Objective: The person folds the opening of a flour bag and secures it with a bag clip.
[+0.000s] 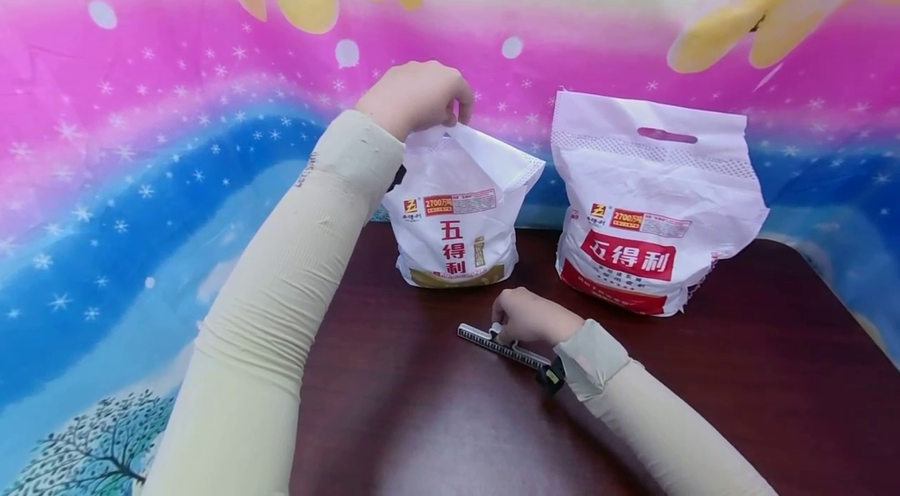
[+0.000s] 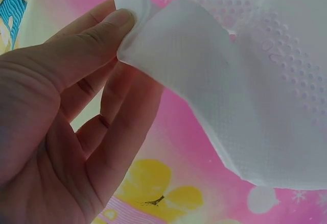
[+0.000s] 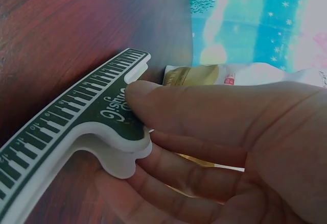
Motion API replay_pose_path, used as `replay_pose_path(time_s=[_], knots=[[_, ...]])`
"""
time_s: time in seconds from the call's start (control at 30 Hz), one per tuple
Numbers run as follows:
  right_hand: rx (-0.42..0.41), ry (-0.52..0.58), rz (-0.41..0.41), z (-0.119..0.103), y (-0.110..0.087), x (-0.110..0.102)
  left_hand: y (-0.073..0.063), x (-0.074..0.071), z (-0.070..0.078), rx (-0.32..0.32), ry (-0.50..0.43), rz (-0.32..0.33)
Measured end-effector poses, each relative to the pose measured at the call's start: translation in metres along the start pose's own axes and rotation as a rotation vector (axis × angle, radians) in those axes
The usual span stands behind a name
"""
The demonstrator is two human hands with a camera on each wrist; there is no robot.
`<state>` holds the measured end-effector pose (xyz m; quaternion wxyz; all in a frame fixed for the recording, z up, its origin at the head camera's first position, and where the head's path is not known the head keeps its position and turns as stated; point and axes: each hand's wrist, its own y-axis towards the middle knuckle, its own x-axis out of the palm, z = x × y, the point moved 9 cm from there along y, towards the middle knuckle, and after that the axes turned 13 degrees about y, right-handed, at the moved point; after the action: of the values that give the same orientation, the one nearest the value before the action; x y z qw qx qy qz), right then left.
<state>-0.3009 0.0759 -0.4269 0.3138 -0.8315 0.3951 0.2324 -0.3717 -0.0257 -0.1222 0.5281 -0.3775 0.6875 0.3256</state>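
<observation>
At the table [image 1: 394, 402], our right hand [image 1: 536, 317] pinches the stiff-looking clip's [image 3: 99, 101] tabs [image 3: 120, 164]. Our left hand [image 1: 416, 95] pinches the soft-looking bag's [image 1: 455, 224] top [image 2: 196, 76]

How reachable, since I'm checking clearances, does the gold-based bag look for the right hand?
Probably yes: nothing visible stands between the right hand and the gold-based bag, though its grip is on the clip.

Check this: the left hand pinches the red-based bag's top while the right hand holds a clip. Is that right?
Red-based is wrong: in the head view, the left hand pinches the top of the gold-based bag. The right hand does hold a clip.
</observation>
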Motion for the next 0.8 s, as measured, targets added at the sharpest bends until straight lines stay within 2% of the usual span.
replay_pose_path(time_s=[0.8], knots=[[-0.060,-0.034,0.081,-0.008,-0.008,-0.018,0.000,0.000,-0.001,-0.005,-0.011,-0.011]])
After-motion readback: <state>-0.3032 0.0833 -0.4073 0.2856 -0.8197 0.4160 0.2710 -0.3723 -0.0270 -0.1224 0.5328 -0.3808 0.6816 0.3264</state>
